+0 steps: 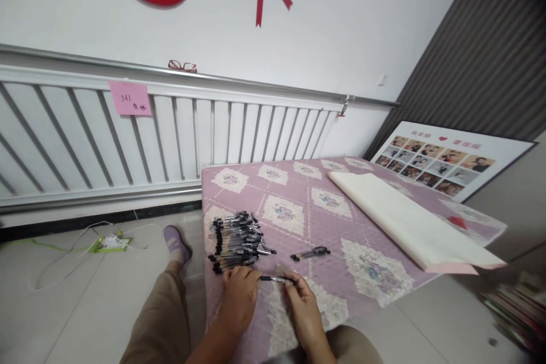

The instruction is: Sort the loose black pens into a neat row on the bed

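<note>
A black-and-clear pen (272, 278) lies level between my two hands, low over the purple patterned tablecloth (296, 220). Its left end goes into the closed fingers of my left hand (241, 296). The thumb and fingers of my right hand (305, 302) pinch the other end, so both tips of the pen are partly hidden. Just beyond my left hand is a pile of similar pens (236, 240), lying roughly side by side. A few more pens (310, 253) lie apart from it, past my right hand.
A large folded cream sheet (384, 213) lies across the right side of the table. Behind it leans a framed photo board (443, 159). A white radiator (222, 131) runs along the wall. On the floor at left sits a power strip (111, 243) with cables.
</note>
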A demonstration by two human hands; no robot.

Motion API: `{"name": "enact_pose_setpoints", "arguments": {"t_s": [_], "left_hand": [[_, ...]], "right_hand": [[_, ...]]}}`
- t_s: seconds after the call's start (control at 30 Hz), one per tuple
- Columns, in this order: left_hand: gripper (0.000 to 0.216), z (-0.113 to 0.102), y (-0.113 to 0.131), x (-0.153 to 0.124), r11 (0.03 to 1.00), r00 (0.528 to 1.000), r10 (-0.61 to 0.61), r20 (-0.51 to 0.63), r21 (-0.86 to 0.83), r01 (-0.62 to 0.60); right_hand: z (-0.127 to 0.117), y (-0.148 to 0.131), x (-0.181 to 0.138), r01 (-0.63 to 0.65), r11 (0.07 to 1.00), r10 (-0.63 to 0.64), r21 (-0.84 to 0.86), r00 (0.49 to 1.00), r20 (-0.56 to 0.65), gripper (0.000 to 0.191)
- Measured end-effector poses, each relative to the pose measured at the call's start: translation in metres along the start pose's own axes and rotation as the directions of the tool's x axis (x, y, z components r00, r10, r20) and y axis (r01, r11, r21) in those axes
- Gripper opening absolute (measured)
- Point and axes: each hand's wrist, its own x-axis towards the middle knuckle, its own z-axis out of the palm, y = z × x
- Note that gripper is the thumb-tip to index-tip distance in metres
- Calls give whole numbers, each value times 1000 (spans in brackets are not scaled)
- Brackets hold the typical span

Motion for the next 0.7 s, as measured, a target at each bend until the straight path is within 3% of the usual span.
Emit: {"name": "enact_pose_setpoints", "arguments": {"t_s": [0.13, 0.3, 0.53, 0.7], "left_hand": [[31, 0, 1, 1, 999, 997, 54, 49, 2, -54], [31, 2, 0, 0, 997, 992, 81, 93, 8, -83], [28, 7, 0, 1, 995, 994, 43, 101, 85, -52], [25, 10, 0, 5, 990, 983, 91, 156, 96, -107]], "right_hand": [[0, -6, 6, 9, 999, -2, -41, 986, 166, 30], [-3, -11, 16, 31, 998, -10, -49, 927, 376, 24], [-19, 6, 29, -201, 971, 149, 129, 931, 334, 31], [-25, 12, 31, -223, 967, 167, 127, 923, 347, 36]]}}
